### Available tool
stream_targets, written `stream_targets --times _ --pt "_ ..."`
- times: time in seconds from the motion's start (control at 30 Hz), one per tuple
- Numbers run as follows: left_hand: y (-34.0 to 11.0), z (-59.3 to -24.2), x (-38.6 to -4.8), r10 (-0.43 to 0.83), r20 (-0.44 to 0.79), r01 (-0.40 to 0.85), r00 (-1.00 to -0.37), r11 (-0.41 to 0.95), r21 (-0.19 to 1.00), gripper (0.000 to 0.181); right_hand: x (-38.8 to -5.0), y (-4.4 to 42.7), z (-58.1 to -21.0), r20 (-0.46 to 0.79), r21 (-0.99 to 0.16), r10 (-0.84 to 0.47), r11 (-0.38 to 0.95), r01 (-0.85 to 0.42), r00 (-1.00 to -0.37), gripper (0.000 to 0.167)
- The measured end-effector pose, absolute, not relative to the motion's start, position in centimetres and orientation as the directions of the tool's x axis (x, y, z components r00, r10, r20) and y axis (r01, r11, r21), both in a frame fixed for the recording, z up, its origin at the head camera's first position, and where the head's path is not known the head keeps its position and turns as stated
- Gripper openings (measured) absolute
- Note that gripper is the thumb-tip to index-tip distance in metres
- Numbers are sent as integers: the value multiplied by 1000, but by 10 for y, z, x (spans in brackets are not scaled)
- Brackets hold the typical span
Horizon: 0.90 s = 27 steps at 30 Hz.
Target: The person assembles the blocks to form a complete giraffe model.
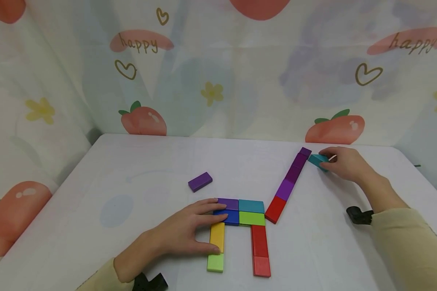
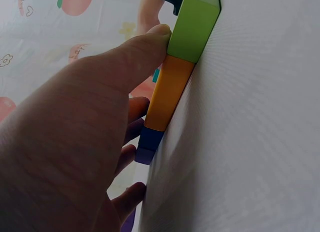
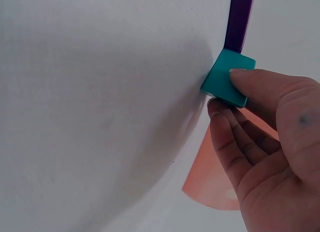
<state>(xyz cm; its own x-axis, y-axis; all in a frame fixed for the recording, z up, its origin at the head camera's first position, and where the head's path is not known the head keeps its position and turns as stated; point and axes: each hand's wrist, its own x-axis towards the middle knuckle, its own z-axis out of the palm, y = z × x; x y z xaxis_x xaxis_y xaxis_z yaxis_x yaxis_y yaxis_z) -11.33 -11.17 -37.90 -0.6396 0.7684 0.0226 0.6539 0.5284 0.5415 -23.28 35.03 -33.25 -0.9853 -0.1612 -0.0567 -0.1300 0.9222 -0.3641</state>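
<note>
My right hand [image 1: 346, 163] pinches a teal block [image 3: 225, 79] between thumb and fingers, at the far end of a slanted row. That row runs from a red block [image 1: 275, 209] up through several purple blocks [image 1: 285, 189]. My left hand [image 1: 183, 228] lies with extended fingers along a flat block shape. Its fingertips touch a purple block [image 1: 231, 203] and a blue block [image 1: 233, 218]; the thumb is at a yellow block [image 1: 217, 237], above a light green one [image 1: 215, 263]. A second teal block [image 1: 251, 206] and a lime block [image 1: 252, 218] adjoin them, with two red blocks [image 1: 259, 241] below.
A loose purple block [image 1: 200, 182] lies behind the left hand. The white table [image 1: 131, 173] ends at a patterned curtain [image 1: 233, 81] at the back and left. Black wrist mounts [image 1: 359, 216] stick out from both sleeves.
</note>
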Motion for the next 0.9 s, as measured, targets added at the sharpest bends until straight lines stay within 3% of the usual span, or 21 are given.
stream_targets --times 0.53,0.9 --pt "-112 -379 -113 769 35 660 -638 522 540 74 -228 351 -327 -26 -367 -173 918 -152 -985 50" --pt "-113 -381 -114 772 37 669 -634 524 527 71 -197 339 -328 185 -393 -176 888 -237 -967 51"
